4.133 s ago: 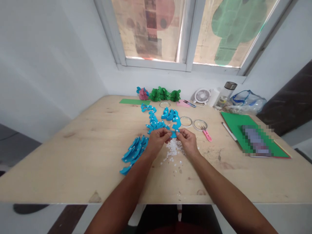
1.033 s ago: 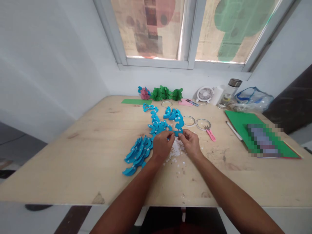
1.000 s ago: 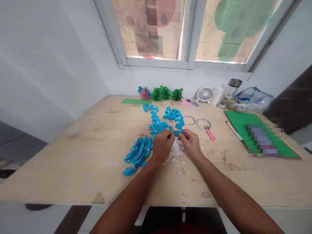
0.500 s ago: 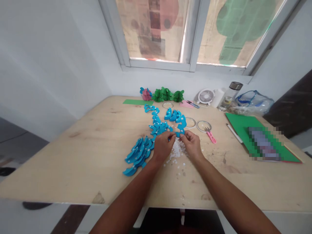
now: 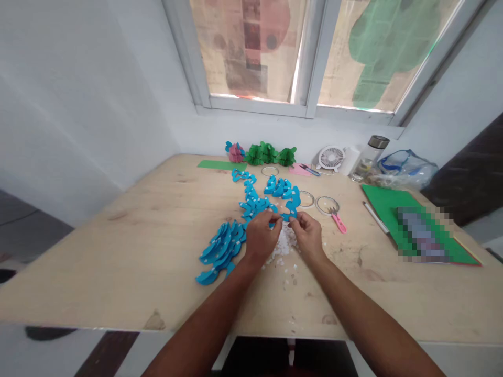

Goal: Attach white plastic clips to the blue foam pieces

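Observation:
A blue paper cut-out (image 5: pixel 291 209) with small white patches extends away from my fingertips. My right hand (image 5: pixel 309 236) pinches its near edge between thumb and fingers. Close on the other side, my left hand (image 5: pixel 261 234) has its thumb and fingertips pressed together; whatever they hold is too small to make out. Below the fingers lies a scatter of white paper bits (image 5: pixel 282 246). A pile of blue paper pieces (image 5: pixel 222 246) rests left of my left hand, with more blue pieces (image 5: pixel 253 201) beyond it and a short row of folded ones (image 5: pixel 278 186) farther back.
Pink-handled snips (image 5: pixel 338 222) lie to the right, near rolls of tape (image 5: pixel 327 204). Green sheets (image 5: pixel 387 201) and a white pen (image 5: pixel 375 217) are farther right. Along the wall stand green paper figures (image 5: pixel 268 153), a small fan (image 5: pixel 331 157) and a bottle (image 5: pixel 369 157).
Both hands stay almost in place, fingertips still together at the cut-out's near edge. The whole view has shifted slightly.

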Motion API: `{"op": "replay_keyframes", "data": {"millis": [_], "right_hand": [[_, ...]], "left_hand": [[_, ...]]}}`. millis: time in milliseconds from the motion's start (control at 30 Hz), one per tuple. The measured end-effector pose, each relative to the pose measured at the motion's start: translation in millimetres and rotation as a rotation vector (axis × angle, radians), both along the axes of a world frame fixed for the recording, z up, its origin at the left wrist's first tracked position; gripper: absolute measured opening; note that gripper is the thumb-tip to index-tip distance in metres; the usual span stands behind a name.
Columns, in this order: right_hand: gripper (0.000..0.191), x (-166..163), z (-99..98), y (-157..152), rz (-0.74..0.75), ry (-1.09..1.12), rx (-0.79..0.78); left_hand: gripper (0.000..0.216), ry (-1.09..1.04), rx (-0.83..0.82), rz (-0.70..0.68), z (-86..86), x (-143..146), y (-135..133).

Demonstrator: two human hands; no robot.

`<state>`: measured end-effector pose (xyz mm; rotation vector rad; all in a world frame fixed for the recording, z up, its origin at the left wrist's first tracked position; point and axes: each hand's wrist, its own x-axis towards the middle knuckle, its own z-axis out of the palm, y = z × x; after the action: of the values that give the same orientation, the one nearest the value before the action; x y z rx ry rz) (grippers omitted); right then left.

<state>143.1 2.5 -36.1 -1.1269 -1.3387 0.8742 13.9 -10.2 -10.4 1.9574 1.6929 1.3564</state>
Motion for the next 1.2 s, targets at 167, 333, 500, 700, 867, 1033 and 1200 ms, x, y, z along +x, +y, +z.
{"op": "replay_keyframes", "data": {"millis": [167,333,500,700,867,1033,1200], "right_hand": [[0.022,0,3.8,-4,-0.052,-0.129,0.054],[0.021,-2,9.1,-9,-0.059,-0.244,0.110],[0.019,-3,10.4,-11,-0.057,-0.324,0.141],[0.019,-4,10.5,-13,-0.042,-0.379,0.182],[0.017,-6,8.7,-12,-0.041,-0.411,0.192],[0.016,-4,3.7,-7,-0.013,-0.249,0.086],[0.022,-1,2.8,0,0.093,0.062,-0.112]], "left_hand": [[0.013,-0.003,-0.050,-0.028,-1.4,1,1],[0.015,-0.026,-0.108,-0.039,-3.1,0,3],[0.016,-0.003,-0.162,-0.014,-2.8,1,3],[0.018,0.087,-0.183,0.008,-2.2,1,2],[0.016,0.101,-0.193,0.040,-3.4,1,2],[0.012,-0.073,-0.227,-0.005,-4.1,-3,7],[0.009,-0.424,-0.385,-0.121,-2.4,-10,12]]}}
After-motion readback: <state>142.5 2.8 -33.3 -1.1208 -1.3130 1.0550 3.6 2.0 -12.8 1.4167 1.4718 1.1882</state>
